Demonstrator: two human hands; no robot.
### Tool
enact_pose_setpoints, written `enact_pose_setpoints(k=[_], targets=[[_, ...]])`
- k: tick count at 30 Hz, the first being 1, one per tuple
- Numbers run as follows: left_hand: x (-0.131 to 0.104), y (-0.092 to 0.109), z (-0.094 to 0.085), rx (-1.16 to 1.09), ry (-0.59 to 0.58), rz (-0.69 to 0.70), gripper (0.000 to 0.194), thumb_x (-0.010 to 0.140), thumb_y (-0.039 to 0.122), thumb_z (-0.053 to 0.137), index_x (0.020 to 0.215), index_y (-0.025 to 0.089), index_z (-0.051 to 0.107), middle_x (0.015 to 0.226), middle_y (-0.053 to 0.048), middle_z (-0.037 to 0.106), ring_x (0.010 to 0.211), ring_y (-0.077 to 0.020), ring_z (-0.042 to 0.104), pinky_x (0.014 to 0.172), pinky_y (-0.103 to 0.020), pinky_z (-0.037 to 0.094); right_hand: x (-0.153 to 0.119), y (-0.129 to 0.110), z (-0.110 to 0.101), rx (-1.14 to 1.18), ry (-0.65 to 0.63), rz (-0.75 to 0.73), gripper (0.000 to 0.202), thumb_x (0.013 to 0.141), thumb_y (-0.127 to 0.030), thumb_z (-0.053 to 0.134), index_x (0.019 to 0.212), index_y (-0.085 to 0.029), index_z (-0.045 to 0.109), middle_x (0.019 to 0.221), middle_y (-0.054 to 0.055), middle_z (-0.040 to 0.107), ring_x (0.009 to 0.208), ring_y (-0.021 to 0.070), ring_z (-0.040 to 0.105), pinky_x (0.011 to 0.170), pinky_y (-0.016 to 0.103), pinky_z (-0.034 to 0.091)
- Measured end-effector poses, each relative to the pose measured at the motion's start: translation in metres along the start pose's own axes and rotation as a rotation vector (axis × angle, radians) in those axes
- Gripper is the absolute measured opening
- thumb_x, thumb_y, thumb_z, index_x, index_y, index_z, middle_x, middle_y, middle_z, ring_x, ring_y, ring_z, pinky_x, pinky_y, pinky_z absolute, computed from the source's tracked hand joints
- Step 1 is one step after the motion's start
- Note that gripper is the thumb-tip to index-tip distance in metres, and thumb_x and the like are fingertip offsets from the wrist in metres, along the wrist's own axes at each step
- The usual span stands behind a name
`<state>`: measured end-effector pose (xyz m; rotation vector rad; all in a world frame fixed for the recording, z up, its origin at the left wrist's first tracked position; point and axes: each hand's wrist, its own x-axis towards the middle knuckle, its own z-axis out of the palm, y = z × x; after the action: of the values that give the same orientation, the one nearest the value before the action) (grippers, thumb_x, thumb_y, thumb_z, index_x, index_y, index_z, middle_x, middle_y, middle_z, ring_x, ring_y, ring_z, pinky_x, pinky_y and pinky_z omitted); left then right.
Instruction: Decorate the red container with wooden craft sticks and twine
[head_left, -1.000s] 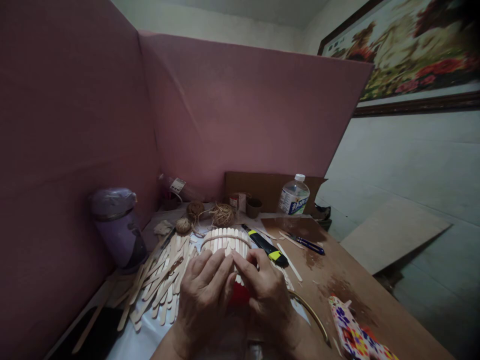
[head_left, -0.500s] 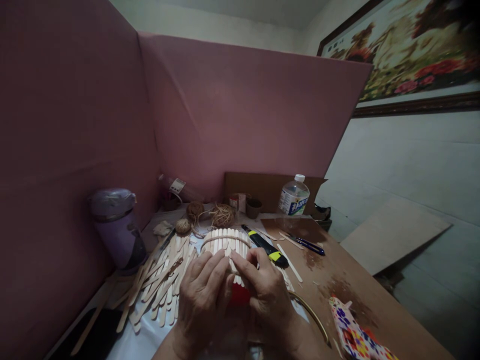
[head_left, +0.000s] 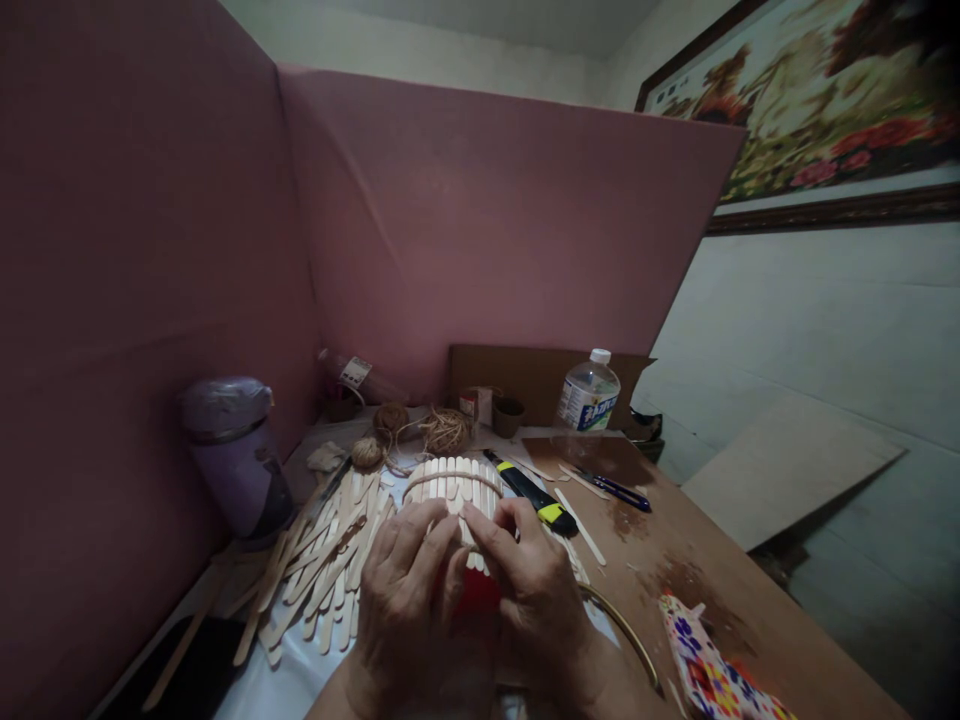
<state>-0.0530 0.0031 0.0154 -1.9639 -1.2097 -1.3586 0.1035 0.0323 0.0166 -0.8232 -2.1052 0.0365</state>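
Observation:
A rounded row of pale craft sticks [head_left: 450, 478] stands upright in front of me, with a strand of twine [head_left: 480, 476] running across its upper part. Beneath the sticks a red surface [head_left: 478, 590] shows; its full shape is hidden by my hands. My left hand [head_left: 409, 570] is closed, its bent fingers pressed on the near side of the sticks. From the other side, my right hand [head_left: 529, 570] pinches at the same spot with thumb and forefinger. A short stick piece [head_left: 455, 508] shows between the fingertips.
Loose craft sticks [head_left: 322, 570] are heaped at the left, near a purple flask [head_left: 236, 460]. Twine balls [head_left: 446, 430] lie behind. To the right are a black-and-yellow utility knife [head_left: 532, 495], a blue cutter [head_left: 611, 488], a plastic bottle [head_left: 589, 400] and a flower-patterned object [head_left: 709, 660].
The fingers of my left hand have shifted very slightly at the sticks. My right hand keeps its place, and the stick row stays almost still.

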Motion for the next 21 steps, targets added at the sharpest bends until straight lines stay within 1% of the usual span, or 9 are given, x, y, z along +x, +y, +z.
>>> enact_pose_setpoints(k=[3,6,10,13,21], targets=[[-0.0015,-0.0016,0.0003,-0.053,0.014,-0.042,0.026,0.082,0.01,0.052,0.108,0.014,0.054,0.108,-0.013,0.059,0.102,-0.0235,0.056,0.086,-0.04,0.05,0.0002,0.0008,-0.0007,-0.008,-0.007,-0.003,0.044,0.083,-0.028,0.052,0.127,-0.02,0.054,0.09,0.007,0.045,0.077,0.018,0.053,0.062,0.027,0.049],[-0.0016,-0.003,0.0003,-0.071,0.017,-0.053,0.03,0.082,0.008,0.052,0.112,0.013,0.053,0.11,-0.014,0.057,0.104,-0.0234,0.055,0.086,-0.039,0.05,0.0009,0.002,-0.0011,-0.015,-0.014,-0.023,0.046,0.082,-0.027,0.054,0.128,-0.02,0.052,0.091,0.008,0.046,0.076,0.0179,0.054,0.062,0.028,0.049],[0.0008,-0.0038,-0.0008,-0.031,-0.034,-0.029,0.033,0.085,0.012,0.049,0.117,0.012,0.052,0.113,-0.015,0.055,0.106,-0.0251,0.053,0.087,-0.041,0.048,0.001,0.0023,-0.0003,-0.017,0.0,-0.029,0.047,0.082,-0.026,0.055,0.128,-0.018,0.052,0.091,0.008,0.046,0.077,0.0183,0.054,0.063,0.028,0.049],[0.0029,-0.0042,-0.0024,0.017,-0.066,0.001,0.033,0.085,0.013,0.048,0.118,0.013,0.053,0.111,-0.015,0.055,0.105,-0.0257,0.052,0.087,-0.042,0.046,0.0004,0.0017,0.0005,-0.013,0.005,-0.039,0.047,0.082,-0.025,0.053,0.129,-0.018,0.052,0.091,0.008,0.046,0.076,0.018,0.053,0.063,0.028,0.049],[0.0043,-0.0051,-0.0026,0.037,-0.08,0.04,0.028,0.086,0.012,0.048,0.112,0.012,0.056,0.108,-0.014,0.061,0.103,-0.025,0.054,0.089,-0.043,0.044,-0.0002,0.0051,0.0024,-0.034,0.019,-0.084,0.05,0.081,-0.018,0.051,0.13,-0.019,0.049,0.092,0.008,0.046,0.076,0.017,0.053,0.061,0.026,0.049]])
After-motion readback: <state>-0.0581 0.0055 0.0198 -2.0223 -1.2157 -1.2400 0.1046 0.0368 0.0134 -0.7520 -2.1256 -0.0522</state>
